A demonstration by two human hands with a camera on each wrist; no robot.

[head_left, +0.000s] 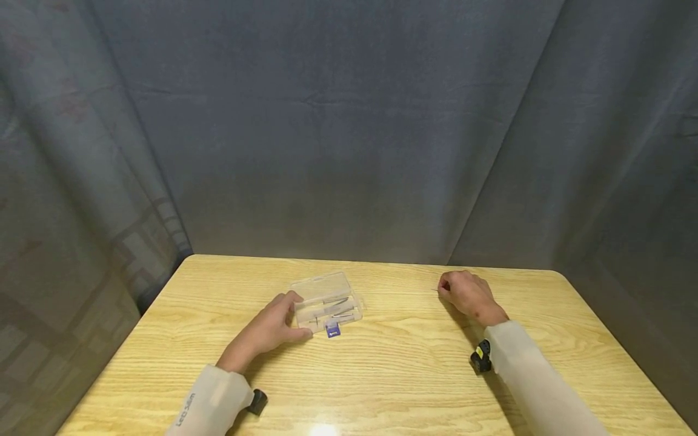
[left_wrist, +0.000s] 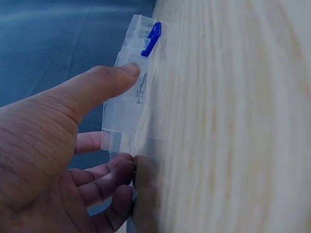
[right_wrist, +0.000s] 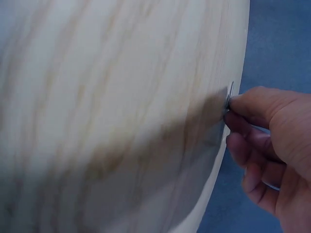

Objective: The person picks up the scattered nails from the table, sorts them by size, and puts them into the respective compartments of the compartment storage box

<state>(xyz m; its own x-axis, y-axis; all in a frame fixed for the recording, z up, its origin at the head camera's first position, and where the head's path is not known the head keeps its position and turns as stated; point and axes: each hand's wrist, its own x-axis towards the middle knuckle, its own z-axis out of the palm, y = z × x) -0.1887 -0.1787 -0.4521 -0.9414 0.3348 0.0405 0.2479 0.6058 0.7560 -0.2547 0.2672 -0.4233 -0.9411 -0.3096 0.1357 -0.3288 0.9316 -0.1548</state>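
A clear plastic compartment box [head_left: 305, 315] lies on the table with its lid [head_left: 323, 286] folded back, away from the person. Thin metal nails [left_wrist: 140, 90] show through its wall, and a blue tab [left_wrist: 153, 39] sticks out at the front. My left hand [head_left: 275, 322] holds the box by its left end, thumb along the front wall and index finger on the far side. Well to the right, my right hand [head_left: 468, 292] pinches a thin nail [right_wrist: 230, 93] between thumb and forefinger, close over the tabletop; the other fingers are curled.
The light wood table [head_left: 392, 363] has rounded far corners. A grey curtain [head_left: 349, 151] hangs right behind it and along both sides. Each wrist carries a small black camera, such as the right wrist camera [head_left: 480, 357].
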